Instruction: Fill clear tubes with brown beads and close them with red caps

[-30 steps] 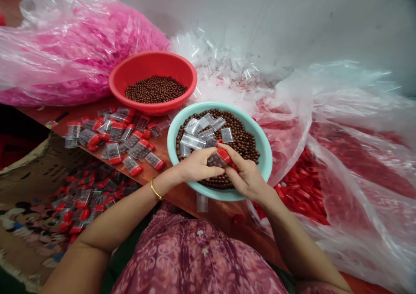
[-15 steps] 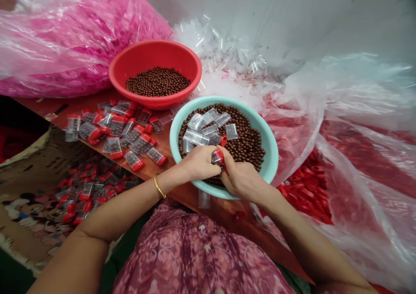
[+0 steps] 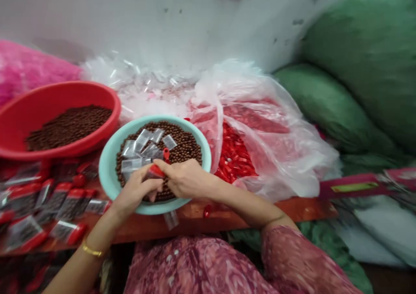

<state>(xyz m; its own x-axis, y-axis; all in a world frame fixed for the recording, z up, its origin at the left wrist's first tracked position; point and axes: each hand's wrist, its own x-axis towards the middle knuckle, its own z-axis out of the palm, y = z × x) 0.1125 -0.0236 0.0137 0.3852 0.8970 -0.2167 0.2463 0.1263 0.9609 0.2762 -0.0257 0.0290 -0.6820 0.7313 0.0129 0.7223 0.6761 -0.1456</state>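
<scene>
Over the near side of a pale turquoise basin (image 3: 105, 168), both hands meet around a small clear box with a red cap (image 3: 156, 170). My left hand (image 3: 138, 188), with a gold bangle at its wrist, is closed round the box and hides most of it. Fingers of my right hand (image 3: 186, 179) press at the red cap end. Brown round beads (image 3: 186, 144) fill the basin. On them lie several clear plastic boxes (image 3: 143, 140) and a loose red cap (image 3: 166, 154), just beyond my fingertips.
Left stands a red basin (image 3: 110, 97) of brown beads, with several filled red-capped boxes (image 3: 65, 203) before it. Red caps (image 3: 235, 155) fill a clear plastic bag (image 3: 279, 172) at right. One red cap (image 3: 207, 211) lies by the table edge (image 3: 191, 227). Green sacks (image 3: 331, 103) stand far right.
My view has swung to the right, bringing the green sacks in and shifting the basins leftward. Both hands stay together over the turquoise basin, still closed on the red-capped box.
</scene>
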